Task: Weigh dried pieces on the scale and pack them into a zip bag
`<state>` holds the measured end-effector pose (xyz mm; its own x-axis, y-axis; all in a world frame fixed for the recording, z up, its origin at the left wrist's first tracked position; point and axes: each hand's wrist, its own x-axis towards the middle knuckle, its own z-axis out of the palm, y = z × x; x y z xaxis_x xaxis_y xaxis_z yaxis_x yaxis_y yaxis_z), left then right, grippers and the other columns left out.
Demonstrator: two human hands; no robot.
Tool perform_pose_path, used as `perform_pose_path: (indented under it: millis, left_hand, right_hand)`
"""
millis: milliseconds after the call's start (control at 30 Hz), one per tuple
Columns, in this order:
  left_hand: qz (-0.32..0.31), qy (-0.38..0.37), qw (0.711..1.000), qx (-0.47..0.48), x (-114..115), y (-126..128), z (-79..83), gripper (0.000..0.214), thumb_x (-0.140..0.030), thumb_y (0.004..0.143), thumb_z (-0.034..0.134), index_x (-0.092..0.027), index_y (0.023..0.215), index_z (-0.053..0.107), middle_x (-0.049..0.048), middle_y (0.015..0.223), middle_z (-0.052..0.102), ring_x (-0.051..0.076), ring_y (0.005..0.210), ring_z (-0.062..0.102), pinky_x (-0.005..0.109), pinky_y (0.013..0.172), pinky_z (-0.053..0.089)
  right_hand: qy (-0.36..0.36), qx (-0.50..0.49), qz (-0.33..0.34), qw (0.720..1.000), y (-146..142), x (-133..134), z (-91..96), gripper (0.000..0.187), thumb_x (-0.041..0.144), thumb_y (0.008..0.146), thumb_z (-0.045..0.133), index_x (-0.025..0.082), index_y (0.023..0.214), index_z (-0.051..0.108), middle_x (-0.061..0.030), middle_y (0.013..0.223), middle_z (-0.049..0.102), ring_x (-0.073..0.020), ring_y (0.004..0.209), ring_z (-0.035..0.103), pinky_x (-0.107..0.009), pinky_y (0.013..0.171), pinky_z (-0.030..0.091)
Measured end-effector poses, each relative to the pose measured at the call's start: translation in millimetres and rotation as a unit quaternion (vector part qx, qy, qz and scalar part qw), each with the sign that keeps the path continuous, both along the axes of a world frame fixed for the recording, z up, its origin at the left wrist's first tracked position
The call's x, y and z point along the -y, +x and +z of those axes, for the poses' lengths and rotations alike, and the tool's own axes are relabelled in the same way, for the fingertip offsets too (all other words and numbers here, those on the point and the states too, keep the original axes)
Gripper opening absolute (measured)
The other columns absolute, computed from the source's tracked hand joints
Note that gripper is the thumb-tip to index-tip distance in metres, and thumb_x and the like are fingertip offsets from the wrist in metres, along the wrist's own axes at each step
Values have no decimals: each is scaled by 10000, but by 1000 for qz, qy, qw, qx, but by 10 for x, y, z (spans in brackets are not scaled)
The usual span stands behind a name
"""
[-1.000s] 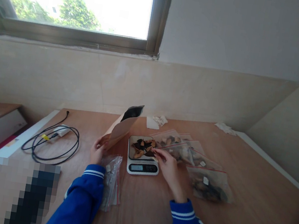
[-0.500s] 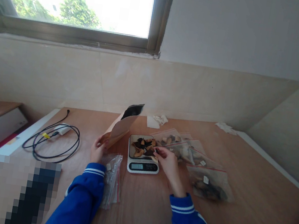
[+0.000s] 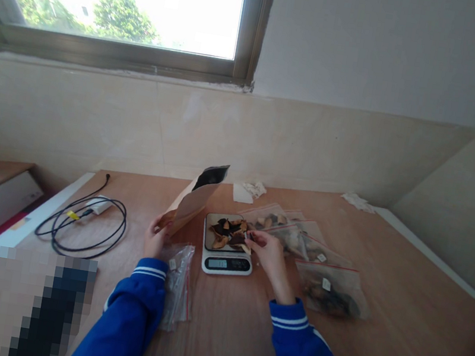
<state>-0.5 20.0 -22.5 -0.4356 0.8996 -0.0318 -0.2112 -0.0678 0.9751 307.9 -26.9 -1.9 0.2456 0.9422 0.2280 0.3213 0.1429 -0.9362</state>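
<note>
Dried slices (image 3: 225,235) are lying at nine o'clock from right fingers (image 3: 259,238)!
Can't tell if those are gripping; left hand (image 3: 156,238) is clasping a pouch (image 3: 191,204).

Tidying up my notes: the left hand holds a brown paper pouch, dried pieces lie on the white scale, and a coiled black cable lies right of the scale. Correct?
Not quite: the coiled black cable lies left of the white scale, not right, as the head view shows. The rest stands: the left hand holds the brown paper pouch, dried pieces lie on the scale.
</note>
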Motion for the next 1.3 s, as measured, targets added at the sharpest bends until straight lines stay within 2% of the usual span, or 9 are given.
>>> perform_pose_path:
  millis: [200, 400, 533, 700, 867, 967, 1100, 1300]
  left_hand:
    - [-3, 2, 1000, 5, -1, 4, 8, 620, -274, 511, 767, -169, 1107, 634, 56, 931, 666, 116, 669, 593, 184, 505, 457]
    - [-6, -1, 1000, 2, -12, -3, -17, 601, -259, 520, 763, -177, 1101, 636, 52, 937, 666, 112, 659, 599, 181, 489, 450]
    - [5, 0, 1000, -1, -16, 2, -20, 536, -224, 543, 750, -185, 1068, 649, 47, 945, 668, 122, 673, 614, 180, 475, 447]
    - [-1, 8, 1000, -6, -10, 1, -26, 504, -192, 569, 733, -200, 1066, 648, 39, 959, 669, 131, 721, 626, 175, 479, 462]
    - [1, 2, 1000, -8, -14, 5, -39, 516, -211, 576, 726, -191, 1085, 638, 43, 943, 673, 119, 681, 618, 170, 477, 458]
    - [14, -6, 1000, -13, -14, 21, -31, 517, -200, 593, 706, -181, 1102, 619, 52, 928, 676, 120, 661, 619, 177, 483, 463]
    - [15, -4, 1000, -10, 4, 52, 16, 476, -174, 621, 690, -152, 1088, 602, 78, 969, 672, 146, 723, 646, 208, 545, 512]
    - [-25, 18, 999, 29, 13, 69, 45, 427, -242, 645, 719, -133, 1035, 583, 103, 1046, 636, 202, 864, 654, 322, 678, 584]
  right_hand:
    - [2, -30, 23, 999, 79, 13, -84, 290, 344, 674, 675, 142, 877, 722, -117, 853, 742, -240, 732, 683, -357, 686, 526]
    - [-5, -53, -30, 998, 221, 106, -131, 340, 399, 648, 714, 145, 875, 725, -127, 882, 738, -244, 750, 680, -353, 679, 524]
    - [1, -88, -30, 996, 221, 136, -81, 389, 439, 653, 722, 143, 906, 718, -123, 909, 735, -237, 765, 673, -333, 657, 518]
    - [1, -132, -23, 991, 86, 169, 18, 456, 474, 628, 744, 137, 934, 722, -115, 894, 738, -249, 774, 670, -331, 630, 518]
    - [3, -180, -30, 983, 3, 161, 59, 475, 477, 591, 770, 138, 921, 727, -107, 910, 741, -254, 816, 678, -355, 706, 528]
    - [5, -200, -16, 980, -22, 74, 120, 466, 469, 591, 769, 144, 921, 724, -109, 935, 740, -248, 843, 681, -356, 743, 529]
    - [24, -169, 13, 985, -97, -165, 264, 455, 491, 619, 736, 143, 913, 720, -113, 947, 737, -245, 845, 685, -352, 735, 539]
    - [40, -4, 68, 997, -389, -669, 381, 260, 327, 748, 644, 136, 915, 703, -96, 869, 740, -196, 775, 679, -293, 671, 541]
